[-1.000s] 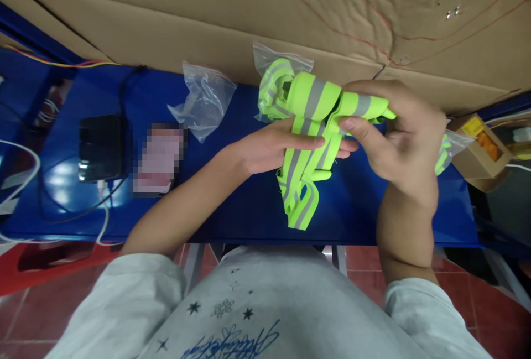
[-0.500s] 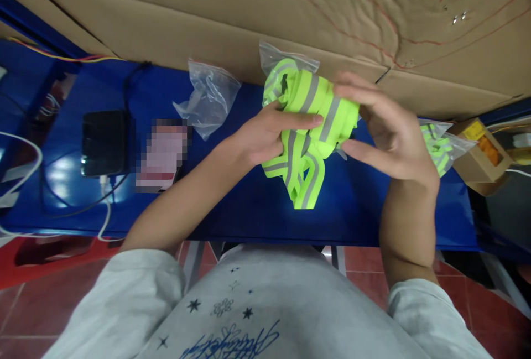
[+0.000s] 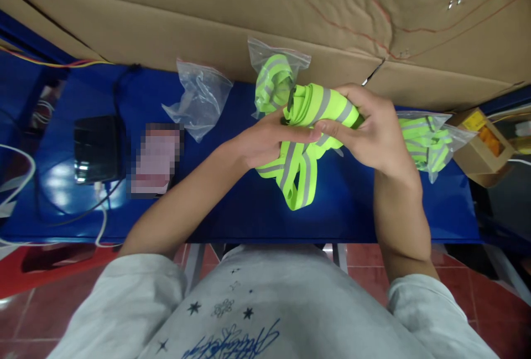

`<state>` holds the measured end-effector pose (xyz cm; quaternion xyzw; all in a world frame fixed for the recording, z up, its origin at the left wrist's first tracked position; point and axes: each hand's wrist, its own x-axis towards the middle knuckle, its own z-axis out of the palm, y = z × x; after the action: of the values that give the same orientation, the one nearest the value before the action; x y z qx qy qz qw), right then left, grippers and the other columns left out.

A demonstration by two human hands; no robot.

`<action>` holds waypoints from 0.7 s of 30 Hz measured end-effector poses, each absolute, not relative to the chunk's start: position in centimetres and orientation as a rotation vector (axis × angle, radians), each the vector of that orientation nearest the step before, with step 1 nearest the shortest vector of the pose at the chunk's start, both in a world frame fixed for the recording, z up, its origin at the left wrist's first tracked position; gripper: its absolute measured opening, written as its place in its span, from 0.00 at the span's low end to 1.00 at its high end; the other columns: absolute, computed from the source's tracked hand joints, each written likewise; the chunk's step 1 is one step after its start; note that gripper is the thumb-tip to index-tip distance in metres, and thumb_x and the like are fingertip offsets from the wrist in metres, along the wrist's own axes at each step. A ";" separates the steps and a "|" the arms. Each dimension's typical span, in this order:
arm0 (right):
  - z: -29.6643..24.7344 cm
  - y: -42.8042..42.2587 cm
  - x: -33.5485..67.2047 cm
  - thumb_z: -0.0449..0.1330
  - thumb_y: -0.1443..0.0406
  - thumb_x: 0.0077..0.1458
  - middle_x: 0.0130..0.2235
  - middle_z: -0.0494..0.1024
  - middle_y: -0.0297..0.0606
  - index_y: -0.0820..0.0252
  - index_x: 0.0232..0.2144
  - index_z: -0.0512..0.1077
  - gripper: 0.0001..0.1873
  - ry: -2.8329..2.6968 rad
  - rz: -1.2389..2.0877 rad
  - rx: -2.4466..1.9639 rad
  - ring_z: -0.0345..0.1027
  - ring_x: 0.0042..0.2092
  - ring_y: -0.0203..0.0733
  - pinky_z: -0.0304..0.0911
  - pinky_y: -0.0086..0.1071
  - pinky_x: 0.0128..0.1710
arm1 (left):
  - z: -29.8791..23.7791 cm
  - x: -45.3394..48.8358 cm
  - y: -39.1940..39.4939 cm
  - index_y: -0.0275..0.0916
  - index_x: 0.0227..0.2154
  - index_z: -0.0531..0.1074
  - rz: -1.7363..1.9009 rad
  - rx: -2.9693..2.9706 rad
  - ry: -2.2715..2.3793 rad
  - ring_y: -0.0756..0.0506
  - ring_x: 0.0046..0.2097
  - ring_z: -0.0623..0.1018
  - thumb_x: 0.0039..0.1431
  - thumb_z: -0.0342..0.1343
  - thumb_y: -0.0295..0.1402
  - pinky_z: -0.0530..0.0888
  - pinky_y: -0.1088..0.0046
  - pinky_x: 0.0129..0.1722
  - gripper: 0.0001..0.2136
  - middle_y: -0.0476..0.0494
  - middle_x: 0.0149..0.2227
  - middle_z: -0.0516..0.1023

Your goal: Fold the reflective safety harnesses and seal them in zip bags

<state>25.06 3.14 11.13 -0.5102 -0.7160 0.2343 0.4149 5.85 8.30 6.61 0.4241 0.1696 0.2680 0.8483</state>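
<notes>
A neon-yellow strap with grey reflective stripes (image 3: 305, 151) is bunched between both hands over the blue table (image 3: 249, 204). My left hand (image 3: 265, 143) grips its lower folds from the left. My right hand (image 3: 369, 132) is wrapped round the rolled upper part from the right. Loose loops of the strap hang down onto the table. Behind the hands lies a clear plastic bag holding another yellow strap (image 3: 271, 79). A second filled bag (image 3: 425, 138) lies to the right of my right hand.
An empty clear plastic bag (image 3: 197, 99) lies left of the hands. A black device (image 3: 97, 146) with cables and a blurred card (image 3: 155, 157) sit at the left. Large cardboard sheets (image 3: 290, 10) stand behind. A small brown box (image 3: 481, 149) stands at the right edge.
My right hand has closed round the rolled strap after being spread open half a second ago. The strap's hanging loops sit more tightly gathered under both hands.
</notes>
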 end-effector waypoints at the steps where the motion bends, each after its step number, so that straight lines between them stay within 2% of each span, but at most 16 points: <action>1: 11.2 3.1 25.1 0.72 0.53 0.56 0.39 0.82 0.35 0.56 0.43 0.79 0.18 -1.798 0.578 -1.295 0.75 0.40 0.43 0.72 0.38 0.43 | 6.6 5.9 8.3 0.35 0.39 0.78 0.569 0.921 0.361 0.37 0.48 0.84 0.44 0.77 0.32 0.78 0.58 0.52 0.19 0.45 0.38 0.84; 7: 11.2 2.8 25.5 0.73 0.49 0.54 0.38 0.81 0.33 0.54 0.43 0.79 0.21 -1.760 0.587 -1.336 0.76 0.39 0.44 0.73 0.38 0.43 | 6.2 6.0 8.1 0.35 0.42 0.78 0.644 1.025 0.442 0.37 0.53 0.83 0.40 0.78 0.27 0.78 0.58 0.57 0.24 0.43 0.45 0.85; 10: 11.3 2.7 25.6 0.72 0.48 0.55 0.35 0.79 0.31 0.55 0.44 0.79 0.21 -1.733 0.626 -1.319 0.74 0.35 0.40 0.73 0.35 0.38 | 6.2 5.6 8.3 0.35 0.47 0.79 0.454 1.017 0.398 0.36 0.53 0.83 0.45 0.76 0.29 0.79 0.58 0.56 0.24 0.38 0.48 0.85; 13: 11.4 2.7 25.5 0.72 0.51 0.56 0.35 0.80 0.32 0.58 0.43 0.79 0.19 -1.726 0.518 -1.287 0.72 0.33 0.37 0.70 0.31 0.35 | 5.9 5.5 8.5 0.36 0.51 0.79 0.278 1.001 0.322 0.39 0.48 0.86 0.53 0.73 0.32 0.81 0.61 0.51 0.22 0.38 0.46 0.87; 15: 11.4 2.8 25.4 0.72 0.53 0.57 0.36 0.81 0.34 0.59 0.43 0.79 0.19 -1.735 0.363 -1.285 0.74 0.36 0.39 0.73 0.34 0.38 | 5.4 5.8 8.3 0.37 0.50 0.79 0.244 0.943 0.282 0.39 0.45 0.86 0.54 0.73 0.35 0.82 0.60 0.49 0.21 0.37 0.44 0.87; 17: 11.1 2.9 25.3 0.70 0.55 0.59 0.42 0.84 0.37 0.58 0.47 0.79 0.18 -1.790 0.211 -1.275 0.78 0.43 0.43 0.75 0.39 0.47 | 5.0 6.2 8.1 0.36 0.48 0.79 0.288 0.850 0.271 0.37 0.45 0.86 0.54 0.73 0.36 0.83 0.58 0.50 0.19 0.37 0.44 0.87; 19: 10.5 2.9 25.2 0.67 0.58 0.64 0.52 0.83 0.37 0.51 0.54 0.77 0.17 -1.911 0.124 -1.253 0.78 0.53 0.47 0.72 0.42 0.58 | 4.9 6.6 7.9 0.35 0.44 0.80 0.397 0.773 0.286 0.38 0.47 0.86 0.54 0.73 0.34 0.82 0.59 0.54 0.16 0.39 0.44 0.87; 21: 9.8 3.0 25.0 0.61 0.61 0.68 0.59 0.80 0.32 0.42 0.59 0.74 0.19 -2.042 0.062 -1.202 0.73 0.62 0.47 0.66 0.41 0.67 | 5.3 6.6 7.8 0.36 0.42 0.79 0.494 0.733 0.302 0.39 0.48 0.86 0.55 0.72 0.33 0.82 0.60 0.55 0.13 0.42 0.43 0.87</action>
<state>25.01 2.98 9.79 -0.4697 -0.7983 0.0241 0.3762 6.64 7.81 5.28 0.3534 0.1455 0.2382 0.8928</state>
